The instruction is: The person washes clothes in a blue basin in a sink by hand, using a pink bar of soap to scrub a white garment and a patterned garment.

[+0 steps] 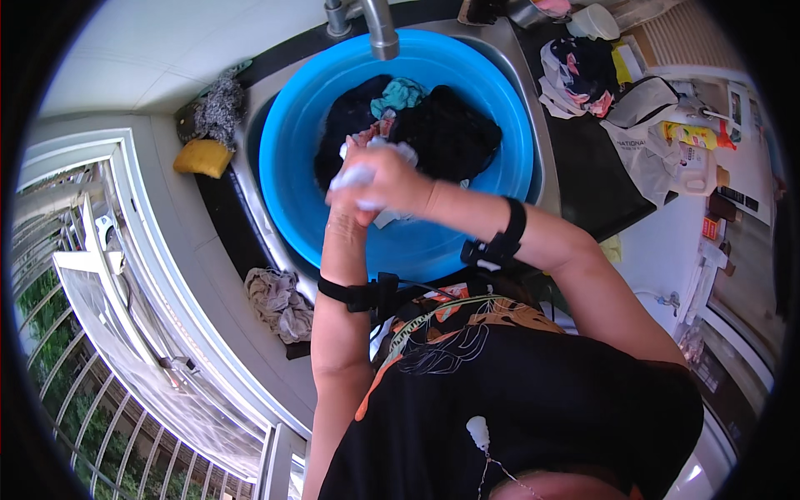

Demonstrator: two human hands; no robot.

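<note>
A large blue plastic basin (294,212) stands in a steel sink under a faucet (382,37). Over its near left part, my left hand (353,215) and my right hand (397,178) are pressed together around a wet white cloth (357,179); the motion blurs them, and my right hand covers much of my left. A patterned reddish cloth (375,130) emerges just beyond my fingers. Dark garments (447,131) and a teal cloth (399,95) lie in the basin behind my hands.
A yellow sponge (203,158) and a steel wool scourer (219,109) lie left of the sink, a crumpled beige rag (279,304) nearer me. On the right counter are bundled clothes (578,75), a plastic bag (640,137) and bottles (694,169). A window (119,281) stands at the left.
</note>
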